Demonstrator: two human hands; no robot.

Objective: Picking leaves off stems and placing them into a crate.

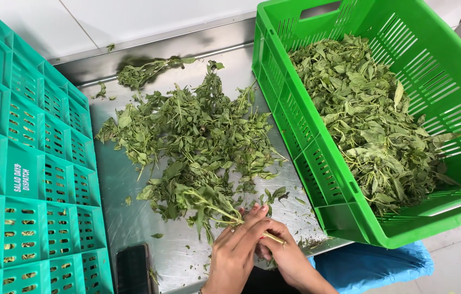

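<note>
Standing at far left, a teal slatted crate (29, 179); beside it on the steel table (132, 218), a dark phone (132, 268) lying flat near the front edge. Spread across the table's middle, a loose heap of leafy herb cuttings (192, 130). Pinching one herb sprig (214, 204) by its stem, left hand (236, 247) and right hand (285, 256), fingers closed on it, touching each other. Tilted at right, a bright green crate (317, 147) filled with plucked leaves (372, 114); below, a blue bag (372, 264).

Food-prep/packing area: steel worktable (132, 218), plastic crates (23, 163), bulk herb pile (197, 136).
</note>
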